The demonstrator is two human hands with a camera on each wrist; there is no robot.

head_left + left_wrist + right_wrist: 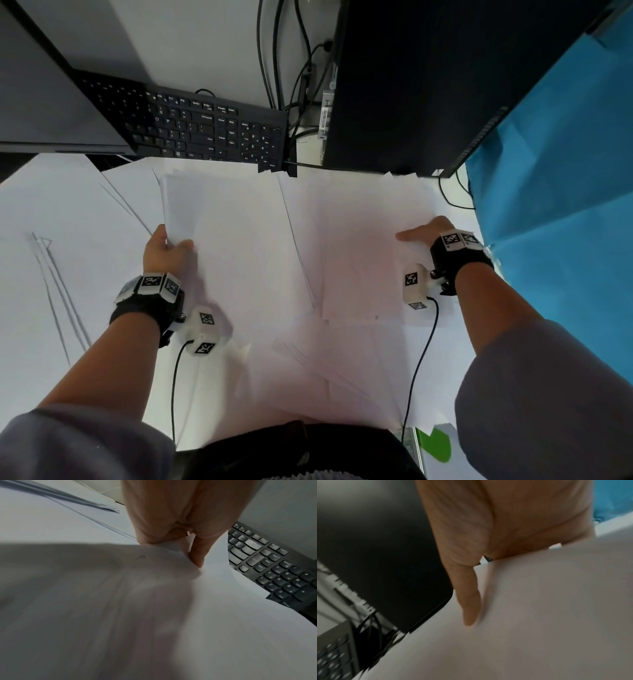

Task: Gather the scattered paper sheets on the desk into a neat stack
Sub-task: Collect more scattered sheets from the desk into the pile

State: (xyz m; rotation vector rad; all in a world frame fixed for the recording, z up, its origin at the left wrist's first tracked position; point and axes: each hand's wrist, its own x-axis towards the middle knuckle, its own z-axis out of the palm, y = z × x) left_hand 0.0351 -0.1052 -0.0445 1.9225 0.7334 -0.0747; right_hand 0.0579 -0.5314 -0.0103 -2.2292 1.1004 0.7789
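The left hand pinches paper sheets. Their long side runs toward the keyboard. The right hand pinches the sheets' right edge.

Matt white paper sheets, matt black plastic keyboard, creased blue cloth.

Black keyboard at far edge of desk. Dark monitor base overlaps keyboard's left end. Black cables hang just right of keyboard. Black computer tower stands right of cables. Blue fabric right of tower.
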